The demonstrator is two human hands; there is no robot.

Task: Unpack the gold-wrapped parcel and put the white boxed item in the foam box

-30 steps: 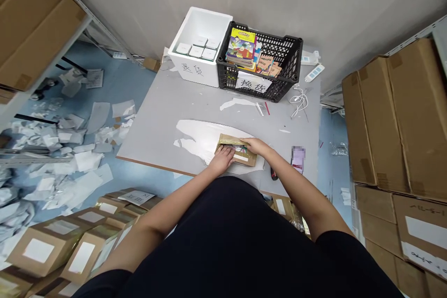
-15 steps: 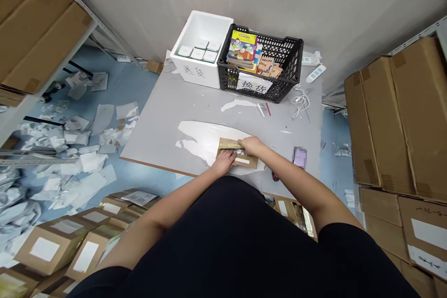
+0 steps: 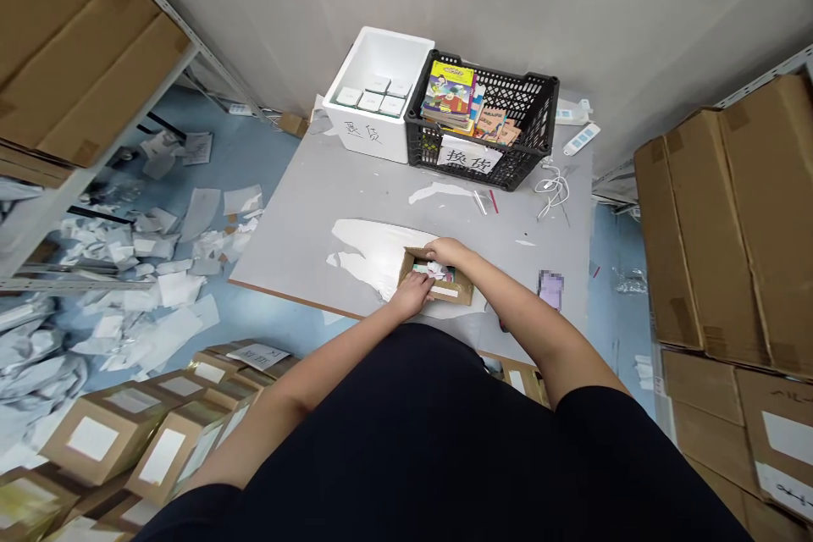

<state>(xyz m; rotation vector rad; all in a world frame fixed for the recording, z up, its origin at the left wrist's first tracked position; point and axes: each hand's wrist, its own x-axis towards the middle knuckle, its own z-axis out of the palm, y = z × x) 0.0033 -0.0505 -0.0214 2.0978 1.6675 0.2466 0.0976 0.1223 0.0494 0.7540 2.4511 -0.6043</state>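
A small cardboard box [image 3: 462, 295] lies open before me near the table's front edge, a white label on its near side. Crumpled white paper [image 3: 437, 269] shows inside, over something greenish and pink that I cannot make out. My left hand [image 3: 412, 295] holds the box's left front side, its fingertips over the rim by the paper. Bent over the back rim, my right hand [image 3: 446, 251] grips the box there; part of its fingers is hidden. Beneath the box lies a torn white sheet or bare patch [image 3: 365, 246] on the tabletop.
A white foam box [image 3: 374, 140] with several small white boxes and a black crate [image 3: 521, 157] of books stand at the back of the grey table [image 3: 285, 229]. A white cable [image 3: 554, 190] and a blurred purple item [image 3: 550, 290] lie right. Cartons [image 3: 705, 237] flank the table.
The box's taped top, lying partly across the opening before, is now lifted back, and more of the paper inside shows. My right hand has shifted slightly toward the box's back rim.
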